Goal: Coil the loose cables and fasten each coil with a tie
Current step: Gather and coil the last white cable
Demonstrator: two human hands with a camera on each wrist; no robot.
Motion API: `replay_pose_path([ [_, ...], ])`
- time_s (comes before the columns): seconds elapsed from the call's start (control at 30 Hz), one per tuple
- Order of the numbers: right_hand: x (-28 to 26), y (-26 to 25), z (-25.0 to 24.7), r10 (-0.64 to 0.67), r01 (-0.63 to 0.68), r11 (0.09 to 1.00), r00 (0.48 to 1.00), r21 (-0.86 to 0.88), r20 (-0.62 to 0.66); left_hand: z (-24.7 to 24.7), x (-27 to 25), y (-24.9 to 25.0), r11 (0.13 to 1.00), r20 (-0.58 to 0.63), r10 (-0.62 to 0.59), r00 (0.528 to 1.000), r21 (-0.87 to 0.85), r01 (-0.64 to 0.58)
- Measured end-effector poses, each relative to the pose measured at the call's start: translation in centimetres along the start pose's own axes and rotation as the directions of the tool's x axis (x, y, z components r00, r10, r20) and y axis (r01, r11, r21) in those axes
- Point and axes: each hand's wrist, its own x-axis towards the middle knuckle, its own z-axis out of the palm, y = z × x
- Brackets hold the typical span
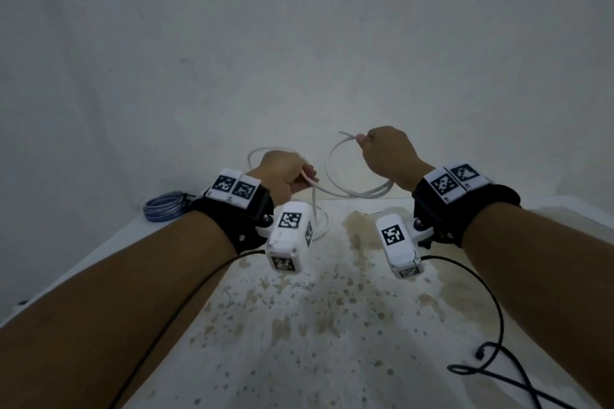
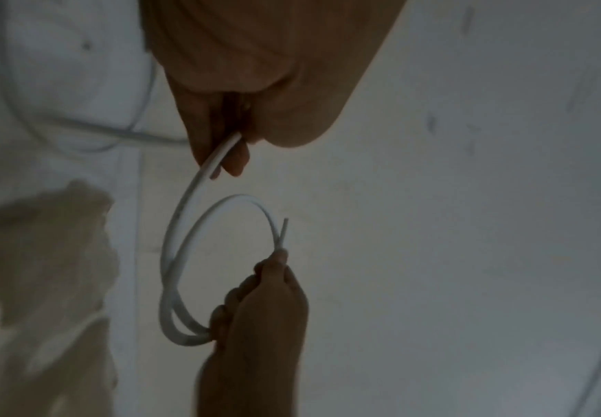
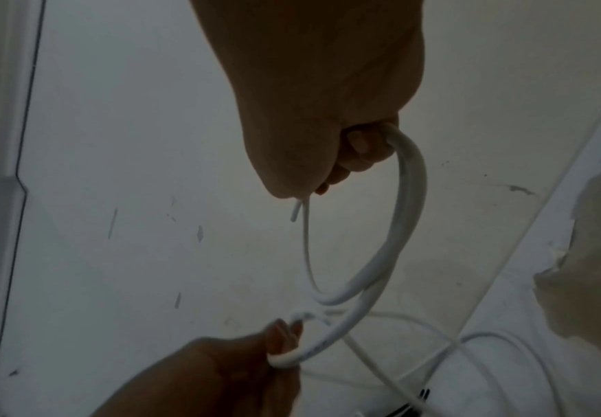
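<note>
We see both hands raised above the stained worktop [image 1: 332,325]: the right hand [image 1: 387,156] clenches a small loop of the white cable [image 1: 352,193] near its free end, and the left hand [image 1: 282,176] grasps the next stretch at nine o'clock from it. Both wrist views are dim and blurred, and the palms hide the fingers inside each grip. A blue coil [image 1: 164,206] lies at the worktop's far-left edge, a loose black cable [image 1: 488,372] at four o'clock near the near edge.

White cable [image 1: 335,189], blue coil [image 1: 164,206], black cord [image 1: 491,372], black-and-white checker tags [image 1: 289,220] on black wrist straps [image 1: 246,219], brown-stained white table [image 1: 315,325].
</note>
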Motion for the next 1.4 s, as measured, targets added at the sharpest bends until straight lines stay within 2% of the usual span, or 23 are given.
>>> replay_pose_path([
  [0.03,-0.3,-0.2,0.1,-0.009,0.003,0.977,0.999,0.215,0.03,0.3,-0.2,0.7,0.992,-0.013,0.096,0.995,0.087,-0.095],
  [0.1,-1.3,-1.0,0.0,-0.027,-0.042,0.76,0.995,0.648,0.095,0.1,-0.6,2.0,0.905,0.027,0.322,0.946,0.284,-0.316],
  [0.13,-1.7,-1.4,0.1,-0.041,-0.059,0.659,0.993,0.75,0.113,-0.4,-0.5,2.5,0.837,0.077,0.412,0.908,0.361,-0.41],
  [0.17,-1.9,-1.7,0.4,-0.061,-0.055,0.611,0.991,0.79,0.117,-0.9,-0.3,2.8,0.774,0.124,0.475,0.871,0.412,-0.481],
  [0.2,-2.1,-2.1,0.8,-0.078,-0.041,0.6,0.991,0.799,0.11,-1.3,-0.1,3.0,0.721,0.161,0.519,0.839,0.445,-0.531],
  [0.23,-2.2,-2.4,1.4,-0.08,-0.03,0.609,0.992,0.792,0.099,-1.5,-0.2,3.2,0.686,0.187,0.543,0.819,0.464,-0.561],
  [0.3,-2.1,-3.0,2.7,-0.043,-0.041,0.617,0.995,0.786,0.086,-1.8,-0.2,3.2,0.669,0.214,0.537,0.816,0.481,-0.567],
  [0.4,-2.0,-3.3,4.8,0.04,-0.074,0.628,0.997,0.775,0.063,-2.6,-0.4,2.7,0.805,0.213,0.428,0.878,0.353,-0.478],
  [0.47,-1.8,-3.3,5.8,0.082,-0.076,0.67,0.996,0.739,0.028,-3.2,-0.6,2.2,0.874,0.215,0.351,0.911,0.274,-0.401],
  [0.57,-1.8,-3.7,6.9,0.127,-0.086,0.689,0.992,0.72,-0.003,-3.8,-0.6,1.7,0.863,0.207,0.3,0.931,0.356,-0.358],
  [0.67,-2.0,-4.3,7.7,0.115,-0.082,0.699,0.993,0.71,0.001,-3.8,0.0,1.4,0.848,0.173,0.302,0.937,0.4,-0.347],
  [0.77,-2.1,-4.9,8.1,0.101,-0.084,0.703,0.995,0.706,0.018,-3.9,0.6,1.3,0.793,0.143,0.348,0.927,0.481,-0.372],
  [0.87,-2.2,-5.3,7.9,0.076,-0.096,0.709,0.995,0.699,0.06,-4.7,0.9,1.5,0.675,0.15,0.41,0.9,0.613,-0.41],
  [0.9,-2.2,-5.3,7.8,0.079,-0.082,0.757,0.996,0.648,0.034,-5.0,0.9,1.6,0.632,0.167,0.427,0.889,0.648,-0.425],
  [0.97,-1.6,-5.4,7.6,0.108,-0.039,0.892,0.986,0.45,-0.129,-5.6,0.8,1.8,0.537,0.227,0.444,0.867,0.707,-0.46],
  [1.0,-1.2,-5.5,7.3,0.113,-0.029,0.929,0.971,0.369,-0.208,-5.8,0.7,1.8,0.482,0.267,0.448,0.853,0.732,-0.482],
  [1.03,-0.8,-5.7,7.1,0.101,-0.02,0.945,0.966,0.325,-0.236,-5.9,0.6,1.8,0.429,0.306,0.45,0.839,0.75,-0.503],
  [1.07,-0.3,-5.8,7.0,0.068,-0.005,0.952,0.978,0.307,-0.196,-6.0,0.5,1.8,0.383,0.343,0.446,0.827,0.761,-0.523],
  [1.17,0.9,-6.4,6.6,0.005,-0.04,0.927,0.996,0.373,0.094,-6.3,0.3,1.6,0.282,0.429,0.432,0.793,0.771,-0.571],
  [1.2,1.2,-6.4,6.6,-0.007,-0.053,0.917,0.989,0.394,0.15,-6.4,0.4,1.5,0.271,0.438,0.434,0.787,0.77,-0.578],
  [1.27,1.5,-6.0,6.7,-0.011,-0.055,0.929,0.984,0.365,0.176,-6.8,0.5,1.4,0.298,0.433,0.444,0.784,0.754,-0.585],
  [1.37,1.7,-4.6,6.8,0.148,-0.18,0.909,0.983,0.375,0.111,-7.2,0.7,1.8,0.352,0.412,0.491,0.768,0.713,-0.607],
  [1.4,1.6,-3.8,6.5,0.208,-0.226,0.921,0.974,0.319,0.092,-7.3,0.7,2.0,0.362,0.403,0.513,0.758,0.699,-0.617],
])
